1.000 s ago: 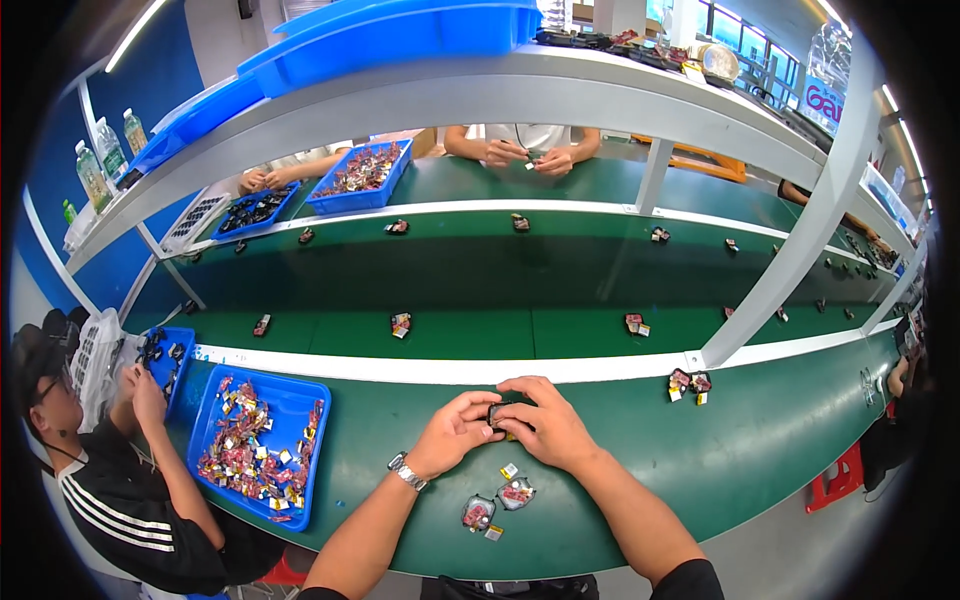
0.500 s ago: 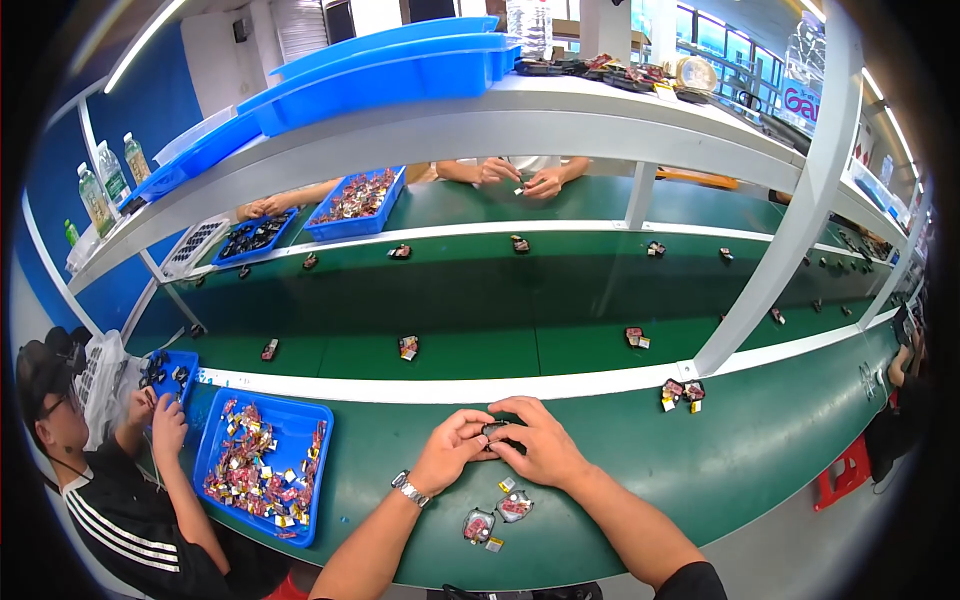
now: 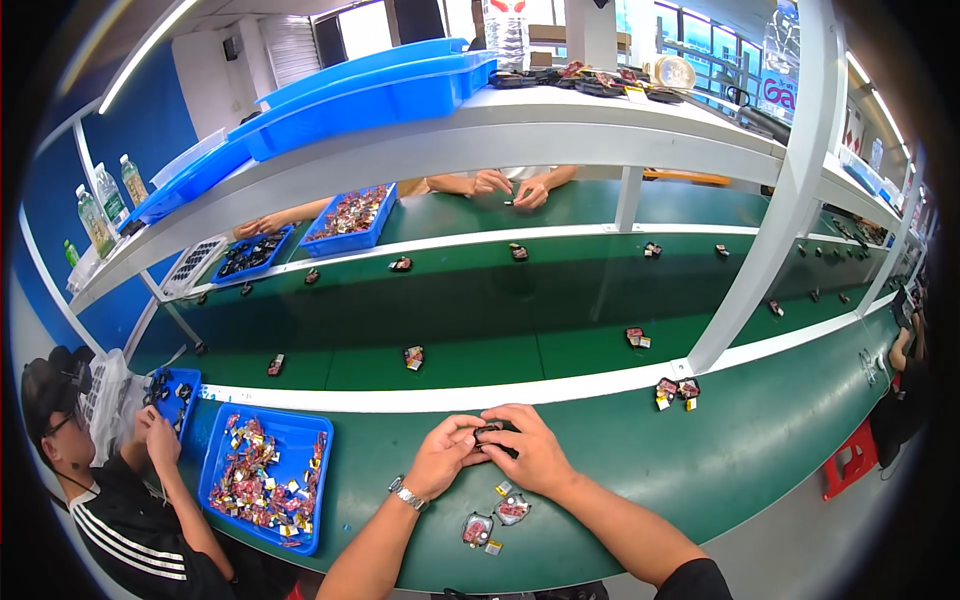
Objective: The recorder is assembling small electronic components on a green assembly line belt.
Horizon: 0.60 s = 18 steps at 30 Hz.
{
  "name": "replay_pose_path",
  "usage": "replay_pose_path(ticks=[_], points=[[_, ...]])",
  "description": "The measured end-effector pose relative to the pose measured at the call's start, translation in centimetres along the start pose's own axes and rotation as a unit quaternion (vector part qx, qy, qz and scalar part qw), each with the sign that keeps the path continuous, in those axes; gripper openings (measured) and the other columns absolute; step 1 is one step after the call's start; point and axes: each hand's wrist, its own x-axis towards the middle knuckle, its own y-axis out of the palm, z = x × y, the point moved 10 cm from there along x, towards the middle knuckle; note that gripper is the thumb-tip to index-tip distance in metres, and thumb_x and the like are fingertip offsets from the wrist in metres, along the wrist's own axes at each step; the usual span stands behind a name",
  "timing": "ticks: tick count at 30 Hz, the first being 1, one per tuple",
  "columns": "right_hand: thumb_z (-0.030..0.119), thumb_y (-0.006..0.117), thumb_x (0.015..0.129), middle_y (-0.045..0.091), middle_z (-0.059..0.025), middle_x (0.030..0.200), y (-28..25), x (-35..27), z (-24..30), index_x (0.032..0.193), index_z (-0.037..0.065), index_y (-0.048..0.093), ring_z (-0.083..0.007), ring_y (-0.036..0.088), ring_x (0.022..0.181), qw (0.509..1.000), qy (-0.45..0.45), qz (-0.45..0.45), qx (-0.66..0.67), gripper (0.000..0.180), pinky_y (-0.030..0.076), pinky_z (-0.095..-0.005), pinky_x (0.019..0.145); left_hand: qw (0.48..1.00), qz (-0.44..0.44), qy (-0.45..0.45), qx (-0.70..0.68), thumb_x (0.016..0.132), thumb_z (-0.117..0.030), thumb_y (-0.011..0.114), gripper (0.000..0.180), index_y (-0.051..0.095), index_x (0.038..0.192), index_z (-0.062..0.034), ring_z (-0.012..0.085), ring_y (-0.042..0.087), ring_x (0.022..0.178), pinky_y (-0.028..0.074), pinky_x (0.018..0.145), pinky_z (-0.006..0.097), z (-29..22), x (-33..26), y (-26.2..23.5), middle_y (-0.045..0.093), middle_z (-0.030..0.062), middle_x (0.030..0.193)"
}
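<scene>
My left hand (image 3: 447, 455) and my right hand (image 3: 530, 452) meet over the green bench, fingers closed around a small black plastic casing (image 3: 488, 432). A bit of dark red shows at its upper side; the fingers cover most of the rest. Below my hands, close to the bench's near edge, lie two similar casings: one (image 3: 477, 528) to the left, and another (image 3: 513, 508) just right of it. Both have clear-grey edges, a red circuit board inside and a small white-and-yellow tag sticking out.
Left of my hands stands a blue tray (image 3: 285, 422) of red boards with tags. A co-worker (image 3: 130, 510) sits beyond it. Past the white rail (image 3: 450, 398), casings are spaced along the green belt (image 3: 480, 350). A metal post (image 3: 765, 230) rises at right, near two more casings (image 3: 676, 392).
My hands stay together on the casing; the fingers have shifted and its dark red side now shows. The view has moved slightly. The co-worker's hands at left have drawn closer together.
</scene>
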Motion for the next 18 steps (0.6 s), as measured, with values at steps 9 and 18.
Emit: replay_pose_path(ticks=[9,18], points=[[0.003,0.075,0.074,0.063,-0.0093,0.116,0.1,0.2,2.0,0.093,0.005,0.072,-0.0297,0.057,0.112,0.998,-0.030,-0.040,-0.045,0.019,0.050,-0.0383,0.092,1.000,-0.018,0.025,-0.002,0.100,-0.008,0.051,0.023,0.049,0.122,-0.0024,0.0221,0.063,0.110,0.054,0.095,0.039,-0.2,-0.3,-0.4,0.062,0.0145,0.121],[0.003,0.072,0.077,0.064,-0.0072,0.115,0.3,-0.3,-0.7,0.095,0.007,0.072,-0.0284,0.056,0.113,0.998,0.042,-0.036,0.026,0.018,0.049,-0.0385,0.093,0.999,-0.032,0.027,0.027,0.100,-0.007,0.051,0.023,0.049,0.122,-0.0009,0.0224,0.063,0.111,0.054,0.096,0.040,-0.3,-0.2,-0.3,0.063,0.0151,0.118]])
